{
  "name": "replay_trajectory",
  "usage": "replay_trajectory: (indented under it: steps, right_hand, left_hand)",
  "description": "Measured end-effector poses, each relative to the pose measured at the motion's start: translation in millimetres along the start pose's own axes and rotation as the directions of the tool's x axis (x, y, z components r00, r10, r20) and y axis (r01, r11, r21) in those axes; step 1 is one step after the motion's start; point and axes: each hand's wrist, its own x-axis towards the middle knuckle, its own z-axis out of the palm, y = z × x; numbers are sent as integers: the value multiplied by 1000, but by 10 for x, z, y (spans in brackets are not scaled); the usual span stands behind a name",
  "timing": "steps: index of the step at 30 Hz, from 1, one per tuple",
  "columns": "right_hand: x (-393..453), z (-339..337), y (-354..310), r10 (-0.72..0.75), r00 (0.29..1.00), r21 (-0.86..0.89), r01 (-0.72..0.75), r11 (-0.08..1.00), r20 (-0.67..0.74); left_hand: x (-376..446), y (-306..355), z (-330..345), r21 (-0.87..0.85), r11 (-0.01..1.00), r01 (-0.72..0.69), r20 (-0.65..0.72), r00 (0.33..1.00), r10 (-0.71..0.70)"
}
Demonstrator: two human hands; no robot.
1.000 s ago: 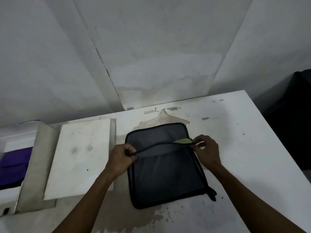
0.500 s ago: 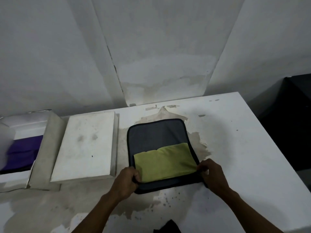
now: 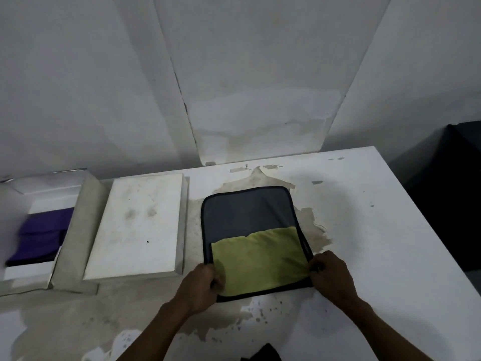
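On the stained surface [image 3: 377, 230] | cloth [image 3: 260, 259] — likely soft, light, limp | left hand [image 3: 201, 285], right hand [image 3: 330, 274]: each grip pinched on a near flap corner | best hold — both corners

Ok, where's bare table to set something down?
Widest: the table right of the grey cloth, out to the edge. Also the near-left strip before the flat white box. Crowded left: that box lies beside the open box.

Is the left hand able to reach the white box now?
Probably yes: nothing lies between the left hand and the white box beside it, though that hand grips the cloth.
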Motion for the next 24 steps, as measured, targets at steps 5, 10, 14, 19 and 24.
replay_trajectory:
  steps: [5, 10, 14, 19, 24]
  right_hand:
    - [289, 17, -241, -14, 991, 82, 25, 996, -136]
    - [687, -33, -504, -55, 996, -84, 61, 995, 71]
    - [877, -43, -541, -24, 970, -243, 84, 966, 241]
    - [1005, -92, -451, -6, 978, -188, 46, 981, 206]
    - [1035, -143, -387, 103, 979, 105, -123, 987, 176]
  left_hand:
    - [174, 152, -188, -42, 998, -50, -267, 963, 36]
    - [429, 227, -308, 55, 996, 77, -275, 960, -59]
    - [550, 259, -314, 122, 980, 156, -170, 976, -134]
    - [598, 165, -319, -55, 988, 141, -224, 963, -150]
    - [570, 153, -403, -580, 779, 239, -153, 907, -392]
